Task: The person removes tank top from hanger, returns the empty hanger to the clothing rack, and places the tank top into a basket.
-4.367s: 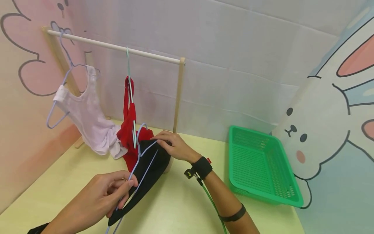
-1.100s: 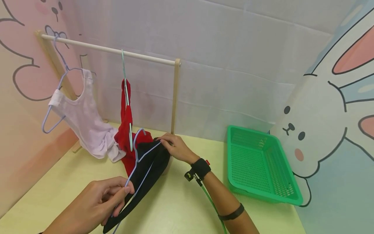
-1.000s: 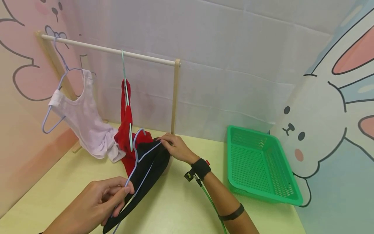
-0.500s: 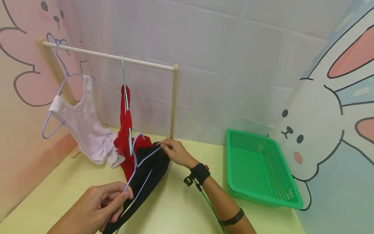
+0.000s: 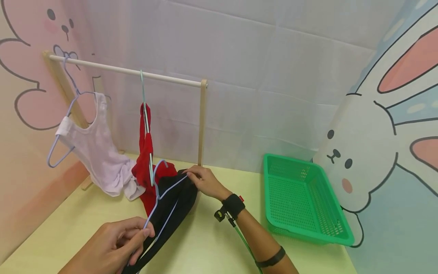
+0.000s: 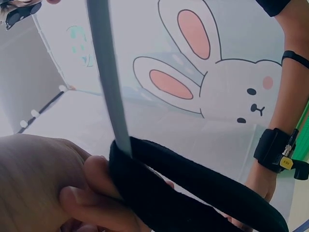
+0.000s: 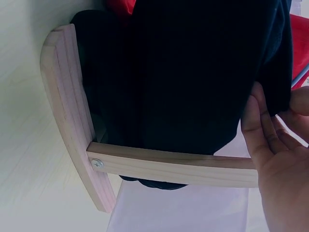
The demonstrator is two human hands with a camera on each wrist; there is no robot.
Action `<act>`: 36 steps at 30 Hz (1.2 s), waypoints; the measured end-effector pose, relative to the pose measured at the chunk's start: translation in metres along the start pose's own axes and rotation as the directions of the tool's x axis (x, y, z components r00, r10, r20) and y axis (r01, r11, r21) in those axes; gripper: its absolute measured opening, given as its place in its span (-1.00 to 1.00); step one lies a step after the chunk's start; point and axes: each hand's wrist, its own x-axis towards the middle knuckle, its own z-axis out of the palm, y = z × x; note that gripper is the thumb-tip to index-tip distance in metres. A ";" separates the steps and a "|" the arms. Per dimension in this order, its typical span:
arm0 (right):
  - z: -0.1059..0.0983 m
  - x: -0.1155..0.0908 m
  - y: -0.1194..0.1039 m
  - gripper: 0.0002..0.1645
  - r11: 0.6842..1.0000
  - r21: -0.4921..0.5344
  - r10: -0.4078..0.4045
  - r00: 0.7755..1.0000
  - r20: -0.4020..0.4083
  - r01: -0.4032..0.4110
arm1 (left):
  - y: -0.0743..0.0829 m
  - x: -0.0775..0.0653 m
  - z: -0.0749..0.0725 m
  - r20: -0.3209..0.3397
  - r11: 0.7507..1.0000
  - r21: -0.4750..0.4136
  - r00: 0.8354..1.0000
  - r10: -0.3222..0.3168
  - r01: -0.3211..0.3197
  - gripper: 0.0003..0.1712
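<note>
Head view: rack (image 5: 116,69) is set at back, prob. for hanging stuff. Black cloth (image 5: 184,205) is held up near it, along the hanger (image 5: 158,196). Hanger's pinched by L hand (image 5: 119,239), cloth's edge by R hand (image 5: 207,182), prob. so it won't slip.

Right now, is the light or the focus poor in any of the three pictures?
Head: bright, soft shadow on the table; left wrist: dimmer, the near left hand looks slightly soft; right wrist: the black garment loses most detail.
</note>
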 end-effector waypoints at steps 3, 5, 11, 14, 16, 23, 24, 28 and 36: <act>0.002 -0.001 0.001 -0.66 1.000 -0.001 0.001 1.000 -0.005 -0.001 | 0.000 0.000 0.001 -0.016 0.999 0.030 1.000 0.015 -0.014 -0.79; 0.003 -0.002 0.002 -0.66 1.000 -0.001 -0.002 1.000 -0.007 0.002 | 0.000 -0.001 0.002 -0.021 0.999 0.031 1.000 0.016 -0.015 -0.80; 0.005 -0.002 0.003 -0.68 0.999 0.003 -0.033 0.999 -0.009 0.033 | 0.000 -0.002 0.002 -0.020 0.999 0.025 0.999 0.028 -0.027 -0.79; 0.004 -0.001 0.003 -0.68 0.999 -0.005 -0.036 0.999 -0.022 0.036 | 0.000 -0.002 0.000 -0.007 0.999 -0.021 0.999 0.045 -0.045 -0.77; 0.003 0.000 0.003 -0.69 0.999 -0.009 -0.032 0.999 -0.029 0.031 | 0.001 -0.001 -0.002 0.006 0.998 -0.060 1.000 0.029 -0.028 -0.78; 0.002 0.002 0.004 -0.69 1.000 0.013 0.003 0.999 -0.033 -0.003 | 0.004 -0.001 -0.003 0.012 0.995 -0.092 1.000 -0.022 0.023 -0.83; 0.003 0.001 0.004 -0.69 1.000 0.014 0.004 0.999 -0.034 -0.004 | 0.004 -0.001 -0.003 0.012 0.995 -0.094 1.000 -0.025 0.026 -0.83; 0.005 0.000 0.005 -0.68 1.000 0.021 0.014 0.999 -0.035 -0.014 | 0.001 -0.003 -0.003 0.015 0.994 -0.108 1.000 -0.009 0.010 -0.81; 0.005 -0.001 0.005 -0.67 1.000 0.022 0.021 0.998 -0.059 -0.020 | 0.000 -0.005 -0.004 0.026 0.991 -0.126 0.999 -0.035 0.038 -0.81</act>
